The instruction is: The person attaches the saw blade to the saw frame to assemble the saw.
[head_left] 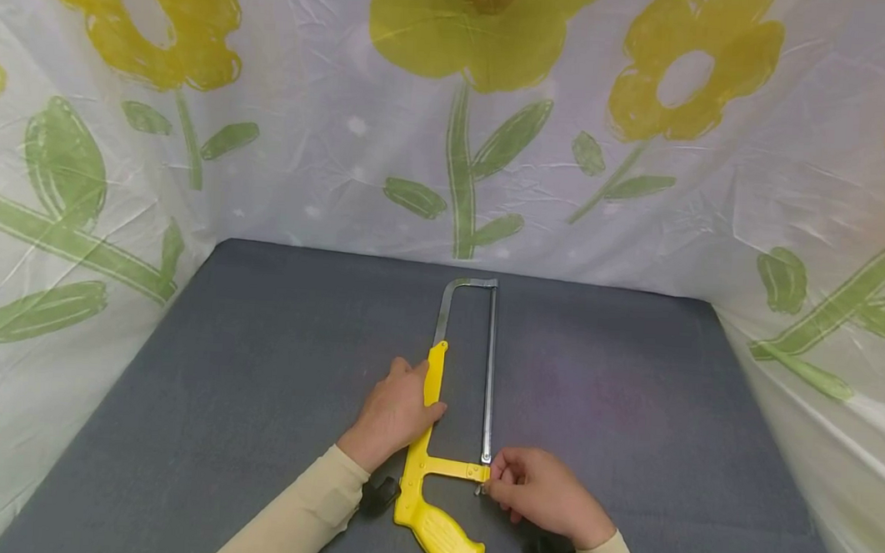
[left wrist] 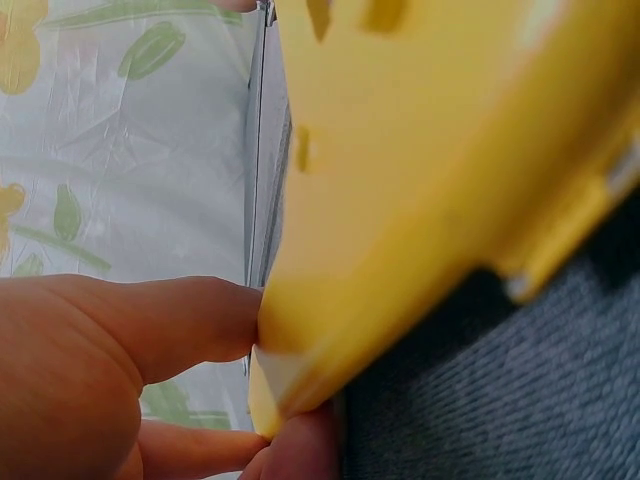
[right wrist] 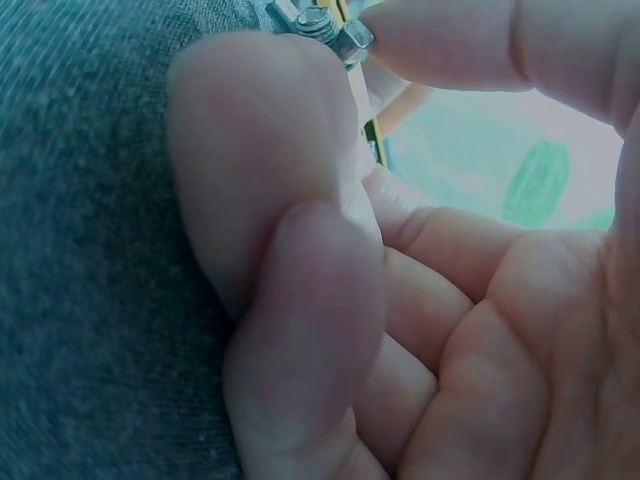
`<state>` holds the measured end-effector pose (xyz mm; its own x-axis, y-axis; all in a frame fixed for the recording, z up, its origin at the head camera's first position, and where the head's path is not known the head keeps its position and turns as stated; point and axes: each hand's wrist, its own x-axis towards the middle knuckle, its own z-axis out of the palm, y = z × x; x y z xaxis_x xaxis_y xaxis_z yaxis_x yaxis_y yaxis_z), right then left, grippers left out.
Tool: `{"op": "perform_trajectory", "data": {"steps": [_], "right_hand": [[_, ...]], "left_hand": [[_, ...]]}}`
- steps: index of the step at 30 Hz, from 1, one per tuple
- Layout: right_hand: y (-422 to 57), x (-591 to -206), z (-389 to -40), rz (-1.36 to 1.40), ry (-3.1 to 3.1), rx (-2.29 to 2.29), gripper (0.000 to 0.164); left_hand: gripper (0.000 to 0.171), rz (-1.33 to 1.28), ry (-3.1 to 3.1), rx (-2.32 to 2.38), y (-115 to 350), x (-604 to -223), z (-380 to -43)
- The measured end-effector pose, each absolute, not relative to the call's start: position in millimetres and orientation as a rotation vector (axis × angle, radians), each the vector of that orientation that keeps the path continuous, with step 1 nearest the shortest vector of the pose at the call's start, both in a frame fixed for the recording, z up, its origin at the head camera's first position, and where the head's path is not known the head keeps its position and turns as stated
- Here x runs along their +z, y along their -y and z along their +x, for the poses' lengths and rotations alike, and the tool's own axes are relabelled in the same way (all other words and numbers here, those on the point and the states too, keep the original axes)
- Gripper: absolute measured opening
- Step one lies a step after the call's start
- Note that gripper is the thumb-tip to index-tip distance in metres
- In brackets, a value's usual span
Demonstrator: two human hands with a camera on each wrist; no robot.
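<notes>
A hacksaw (head_left: 439,539) with a yellow handle and frame lies on the dark cloth, its grey front bow (head_left: 444,310) pointing away from me. Its straight blade (head_left: 491,371) runs along the right side. My left hand (head_left: 396,408) grips the yellow frame midway, thumb on the near face; in the left wrist view the yellow frame (left wrist: 400,180) fills much of the picture. At the blade's lower end, my right hand (head_left: 540,490) pinches a small metal wing nut (right wrist: 352,42) beside the yellow crossbar (head_left: 455,468). The right hand's other fingers (right wrist: 310,330) curl in toward the palm.
Dark grey cloth (head_left: 296,344) covers the table. White sheeting (head_left: 306,161) printed with yellow flowers hangs behind it and along both sides. Black wrist straps (head_left: 380,497) sit at both wrists, close to the cloth.
</notes>
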<state>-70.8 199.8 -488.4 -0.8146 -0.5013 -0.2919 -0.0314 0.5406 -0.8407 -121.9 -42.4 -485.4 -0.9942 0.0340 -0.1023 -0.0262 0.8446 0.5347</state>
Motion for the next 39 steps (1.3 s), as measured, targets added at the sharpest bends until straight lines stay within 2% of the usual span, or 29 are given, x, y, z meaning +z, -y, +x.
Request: {"op": "perform_trajectory", "data": {"steps": [39], "right_hand": [[-202.4,-490.8,-71.4,-0.428,-2.273,-1.226,0.006]], "left_hand": [[0.076,0.003,-2.923,0.831,42.3,-488.0,-123.4]]}}
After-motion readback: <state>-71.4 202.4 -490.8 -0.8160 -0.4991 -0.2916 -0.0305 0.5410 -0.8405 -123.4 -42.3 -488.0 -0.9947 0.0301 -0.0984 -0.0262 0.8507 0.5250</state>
